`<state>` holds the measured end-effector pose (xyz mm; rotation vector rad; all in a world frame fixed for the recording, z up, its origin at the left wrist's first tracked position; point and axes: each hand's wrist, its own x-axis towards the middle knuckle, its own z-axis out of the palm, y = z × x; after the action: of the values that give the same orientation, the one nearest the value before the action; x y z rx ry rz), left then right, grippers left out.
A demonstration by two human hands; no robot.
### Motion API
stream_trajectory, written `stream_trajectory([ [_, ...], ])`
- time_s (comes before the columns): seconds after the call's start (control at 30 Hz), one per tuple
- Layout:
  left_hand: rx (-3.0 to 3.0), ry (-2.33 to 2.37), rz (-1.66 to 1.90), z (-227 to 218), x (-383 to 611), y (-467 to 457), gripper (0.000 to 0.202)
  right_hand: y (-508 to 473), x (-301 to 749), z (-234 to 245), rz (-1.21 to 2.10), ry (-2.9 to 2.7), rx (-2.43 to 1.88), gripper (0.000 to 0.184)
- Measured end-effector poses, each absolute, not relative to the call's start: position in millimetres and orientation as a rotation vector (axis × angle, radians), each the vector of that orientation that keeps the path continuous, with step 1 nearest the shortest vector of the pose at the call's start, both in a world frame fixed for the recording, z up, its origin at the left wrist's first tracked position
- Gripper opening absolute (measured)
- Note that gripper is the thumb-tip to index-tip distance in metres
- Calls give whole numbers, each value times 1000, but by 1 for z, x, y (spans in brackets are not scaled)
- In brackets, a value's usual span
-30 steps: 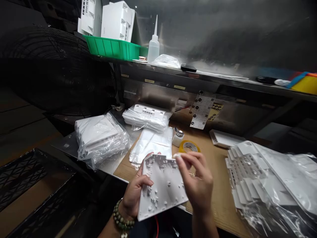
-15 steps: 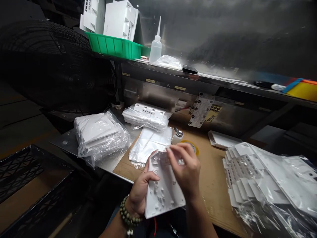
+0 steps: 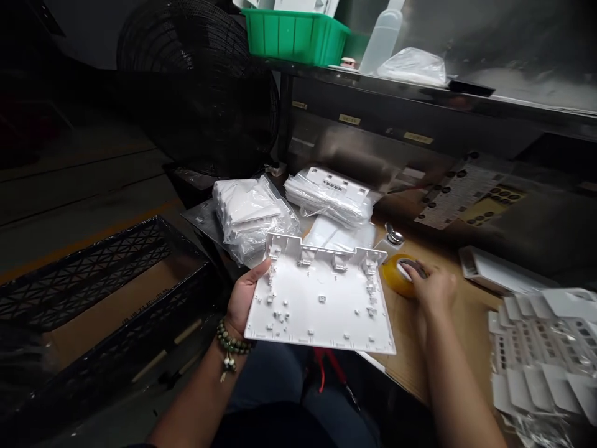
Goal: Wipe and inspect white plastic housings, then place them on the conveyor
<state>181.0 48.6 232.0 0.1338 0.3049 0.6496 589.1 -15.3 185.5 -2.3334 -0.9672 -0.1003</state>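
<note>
My left hand (image 3: 245, 297), with a bead bracelet at the wrist, grips the left edge of a flat white plastic panel (image 3: 321, 300) and holds it level over my lap, ribbed inner side up. My right hand (image 3: 431, 287) rests on the cardboard-covered bench with its fingers curled over a yellow roll of tape (image 3: 400, 276). Just behind the roll stands a small white bottle with a metal cap (image 3: 392, 239).
Bagged white panels (image 3: 249, 214) and a second bagged stack (image 3: 332, 194) lie behind the held panel. More white housings (image 3: 541, 348) are heaped at right. A black crate (image 3: 100, 292) sits low left, a fan (image 3: 205, 87) behind it, a green bin (image 3: 293, 34) on the shelf.
My right hand left the panel and went to the tape roll on the bench. The left hand lowered the panel flat. The view swung left and down.
</note>
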Motion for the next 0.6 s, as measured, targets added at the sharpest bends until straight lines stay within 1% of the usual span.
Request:
stream_trajectory([
  [0.07,162,254,671,234,174,48,59,-38,562,201,-134,-940,-2288,45],
  [0.13,200,192,687,233,166,48,58,-73,523,212,-8,-955,-2245,50],
  [0.17,215,164,694,232,162,47,57,-93,501,213,207,-1019,-2190,52],
  [0.23,218,136,706,226,151,47,57,-131,459,202,841,-1278,-2093,54],
  [0.27,210,128,709,223,145,46,58,-147,442,189,1134,-1407,-2061,50],
  [0.3,202,123,707,220,140,46,58,-158,428,173,1341,-1498,-2073,42],
  [0.33,197,115,702,217,135,46,58,-166,418,154,1375,-1477,-2170,40],
  [0.43,185,94,677,213,124,42,58,-168,407,95,1351,-1288,-2341,44],
  [0.5,172,78,687,210,119,38,59,-157,409,64,1375,-1228,-2293,43],
  [0.57,149,60,754,204,112,33,57,-144,411,46,1436,-1185,-2187,45],
  [0.6,131,63,814,197,106,31,56,-138,412,42,1474,-1159,-2135,48],
])
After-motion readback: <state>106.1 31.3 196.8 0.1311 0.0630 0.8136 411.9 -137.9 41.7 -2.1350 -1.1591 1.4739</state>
